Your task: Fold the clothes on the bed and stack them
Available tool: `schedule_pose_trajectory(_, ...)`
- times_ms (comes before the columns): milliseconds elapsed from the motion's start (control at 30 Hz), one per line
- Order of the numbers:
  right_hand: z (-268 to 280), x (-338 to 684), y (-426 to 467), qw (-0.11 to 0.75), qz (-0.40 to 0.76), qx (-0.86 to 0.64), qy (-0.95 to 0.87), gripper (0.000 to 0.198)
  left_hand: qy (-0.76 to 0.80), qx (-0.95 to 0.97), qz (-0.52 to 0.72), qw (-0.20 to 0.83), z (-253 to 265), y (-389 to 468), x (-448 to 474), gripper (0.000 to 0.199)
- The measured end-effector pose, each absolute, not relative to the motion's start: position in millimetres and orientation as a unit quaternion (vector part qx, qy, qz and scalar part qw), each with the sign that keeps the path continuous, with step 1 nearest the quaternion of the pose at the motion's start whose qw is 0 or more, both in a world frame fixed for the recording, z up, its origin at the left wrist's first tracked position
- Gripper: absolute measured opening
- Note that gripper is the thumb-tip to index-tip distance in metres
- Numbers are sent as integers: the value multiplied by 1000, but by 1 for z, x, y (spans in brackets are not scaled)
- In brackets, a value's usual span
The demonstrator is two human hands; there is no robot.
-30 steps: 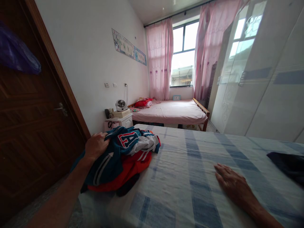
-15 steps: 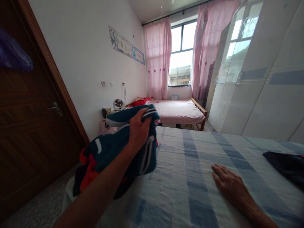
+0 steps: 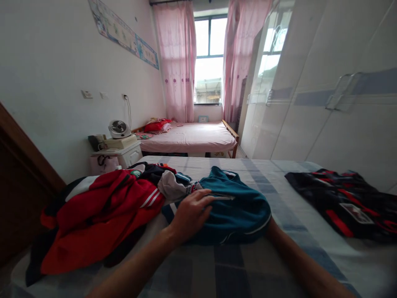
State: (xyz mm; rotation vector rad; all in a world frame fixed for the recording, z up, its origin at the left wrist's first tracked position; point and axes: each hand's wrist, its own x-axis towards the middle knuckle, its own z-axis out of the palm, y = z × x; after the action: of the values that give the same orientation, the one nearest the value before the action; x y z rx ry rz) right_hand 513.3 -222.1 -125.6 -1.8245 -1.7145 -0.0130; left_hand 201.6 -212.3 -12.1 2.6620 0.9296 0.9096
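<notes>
A teal sports garment with white piping lies bunched on the bed in front of me. My left hand is closed on its left side, fingers bent over the cloth. My right hand is hidden in or under the garment's right side; only the forearm comes out, so its fingers do not show. A pale grey cloth piece with a dark-and-red patterned edge lies against the teal garment, just beyond my left hand.
A heap of red, orange and dark clothes lies on the left. On the right lies a black garment with red stripes. All are on a blue-checked sheet. A pink bed, a small fan and white wardrobes stand beyond.
My left hand has brought the teal garment from the pile rightward and down onto the bed. The right hand, earlier flat on the sheet, has moved left into or under it. The view has turned right.
</notes>
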Motion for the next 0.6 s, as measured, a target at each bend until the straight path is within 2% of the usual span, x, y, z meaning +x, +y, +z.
schedule_pose_trajectory(133,-98,520,-222,385,87,-696,-600,42,448,836,312,46,-19,-171,157,38)
schedule_pose_trajectory(267,-54,520,-228,488,218,-680,-501,59,465,831,298,59,-32,-146,139,50)
schedule_pose_trajectory(333,-35,509,-232,473,227,-677,-515,57,467,831,294,73,-36,-141,143,41)
schedule_pose_trajectory(433,-18,484,-235,346,147,-676,-634,45,464,829,296,100,-34,-138,156,21)
schedule_pose_trajectory(500,-14,472,-235,296,111,-669,-673,28,460,823,313,119,-27,-136,161,24)
schedule_pose_trajectory(533,-12,470,-234,301,109,-670,-669,23,460,815,329,127,-21,-135,161,26)
schedule_pose_trajectory(600,-7,477,-235,380,144,-676,-615,21,471,790,368,139,-7,-134,153,32)
